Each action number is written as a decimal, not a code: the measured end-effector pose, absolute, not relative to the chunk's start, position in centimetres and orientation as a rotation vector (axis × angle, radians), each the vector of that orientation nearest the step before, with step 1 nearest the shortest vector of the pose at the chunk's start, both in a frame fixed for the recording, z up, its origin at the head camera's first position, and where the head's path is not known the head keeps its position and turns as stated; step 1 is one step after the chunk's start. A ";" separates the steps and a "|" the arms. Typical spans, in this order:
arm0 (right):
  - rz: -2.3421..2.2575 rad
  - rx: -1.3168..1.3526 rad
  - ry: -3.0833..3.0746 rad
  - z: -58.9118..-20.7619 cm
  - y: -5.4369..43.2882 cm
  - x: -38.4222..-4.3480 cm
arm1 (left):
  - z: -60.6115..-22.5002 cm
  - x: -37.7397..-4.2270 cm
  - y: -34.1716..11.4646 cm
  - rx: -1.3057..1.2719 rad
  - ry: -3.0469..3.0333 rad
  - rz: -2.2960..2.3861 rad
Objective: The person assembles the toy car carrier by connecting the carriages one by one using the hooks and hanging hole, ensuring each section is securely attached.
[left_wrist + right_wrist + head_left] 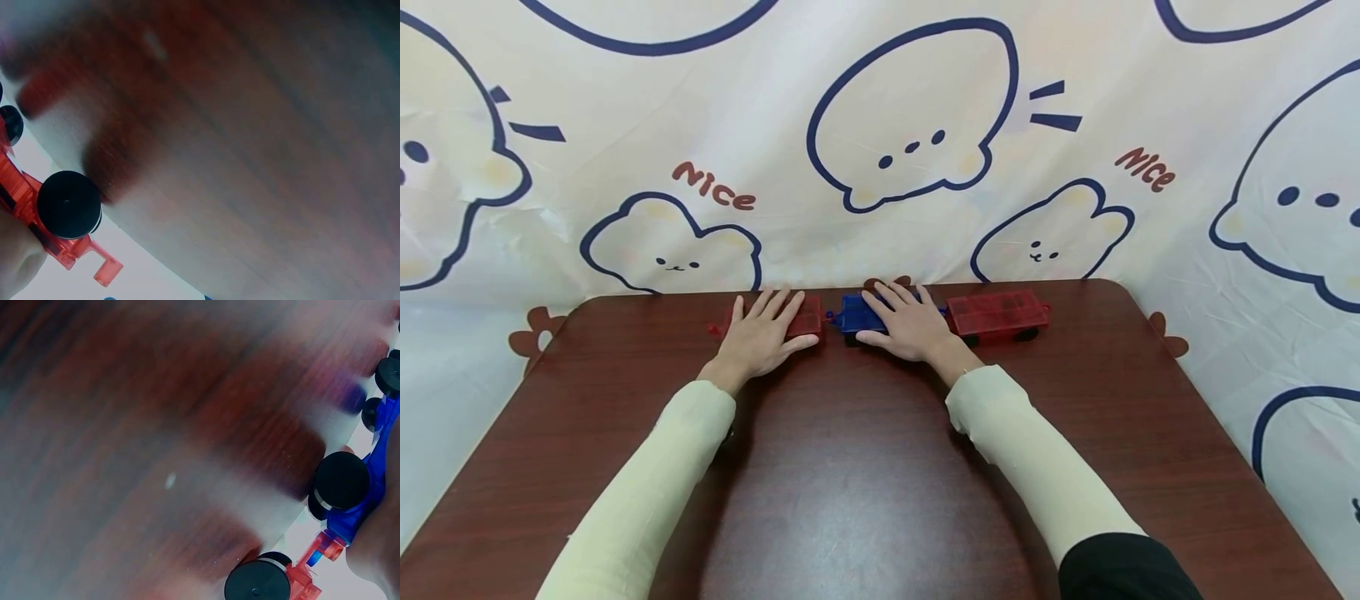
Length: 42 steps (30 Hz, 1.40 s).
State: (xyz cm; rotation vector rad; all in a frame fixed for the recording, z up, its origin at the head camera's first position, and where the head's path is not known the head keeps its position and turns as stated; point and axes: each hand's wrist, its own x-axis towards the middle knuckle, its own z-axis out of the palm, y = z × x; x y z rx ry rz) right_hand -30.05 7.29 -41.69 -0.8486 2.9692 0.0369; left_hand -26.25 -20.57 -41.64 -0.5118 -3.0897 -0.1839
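Observation:
Three toy train cars stand in a row along the table's far edge. My left hand (758, 337) rests spread, fingers straight, on the left red train car (808, 318) and covers most of it. On the blue train car (852, 317) in the middle lies my right hand (913, 327), its fingers stretched forward. To the right of that hand is another red train car (998, 313), which neither hand touches. In the right wrist view, the couplings of the left red car (304, 584) and the blue car (350, 524) meet. Black wheels (69, 204) show under the left red car.
The brown wooden table (835, 483) reaches from the cars toward the person. Behind its far edge hangs a white cloth (880, 242) printed with cartoon outlines, which also runs along both sides.

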 end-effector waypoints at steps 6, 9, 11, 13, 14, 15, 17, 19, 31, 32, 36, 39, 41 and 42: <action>0.035 -0.854 2.973 -41.8 7.2 -30.1 | -41.8 -26.2 -20.6 -0.509 -3.095 -0.162; 0.041 -0.852 2.971 -41.8 7.2 -30.1 | -41.9 -26.2 -20.6 -0.506 -3.097 -0.147; 0.040 -0.853 2.971 -41.8 7.2 -30.1 | -42.0 -26.2 -20.6 -0.505 -3.102 -0.141; 0.038 -0.856 2.968 -41.8 7.2 -30.1 | -42.1 -26.3 -20.6 -0.499 -3.106 -0.136; 0.039 -0.856 2.968 -41.9 7.2 -30.1 | -42.1 -26.3 -20.6 -0.498 -3.107 -0.137; 0.040 -0.854 2.970 -41.9 7.2 -30.1 | -42.0 -26.3 -20.6 -0.497 -3.108 -0.139; 0.047 -0.847 2.974 -41.9 7.3 -30.2 | -42.0 -26.4 -20.4 -0.500 -3.109 -0.149; 0.057 -0.841 2.976 -41.9 7.3 -30.2 | -41.9 -26.5 -20.3 -0.500 -3.111 -0.157; 0.057 -0.865 2.987 -41.9 7.2 -30.2 | -41.5 -26.5 -20.4 -0.475 -3.136 -0.132; 0.053 -0.872 2.988 -41.9 7.2 -30.3 | -41.5 -26.6 -20.4 -0.471 -3.140 -0.128; 0.035 -0.879 2.986 -42.0 7.4 -30.4 | -41.3 -26.6 -20.3 -0.466 -3.151 -0.113; 0.018 -0.867 2.984 -41.9 7.5 -30.5 | -41.2 -26.5 -20.1 -0.470 -3.145 -0.089; 0.005 -0.861 2.989 -41.8 7.6 -30.5 | -41.1 -26.5 -19.9 -0.474 -3.131 -0.066; -0.002 -0.859 2.993 -41.7 7.6 -30.6 | -41.0 -26.6 -19.8 -0.477 -3.122 -0.058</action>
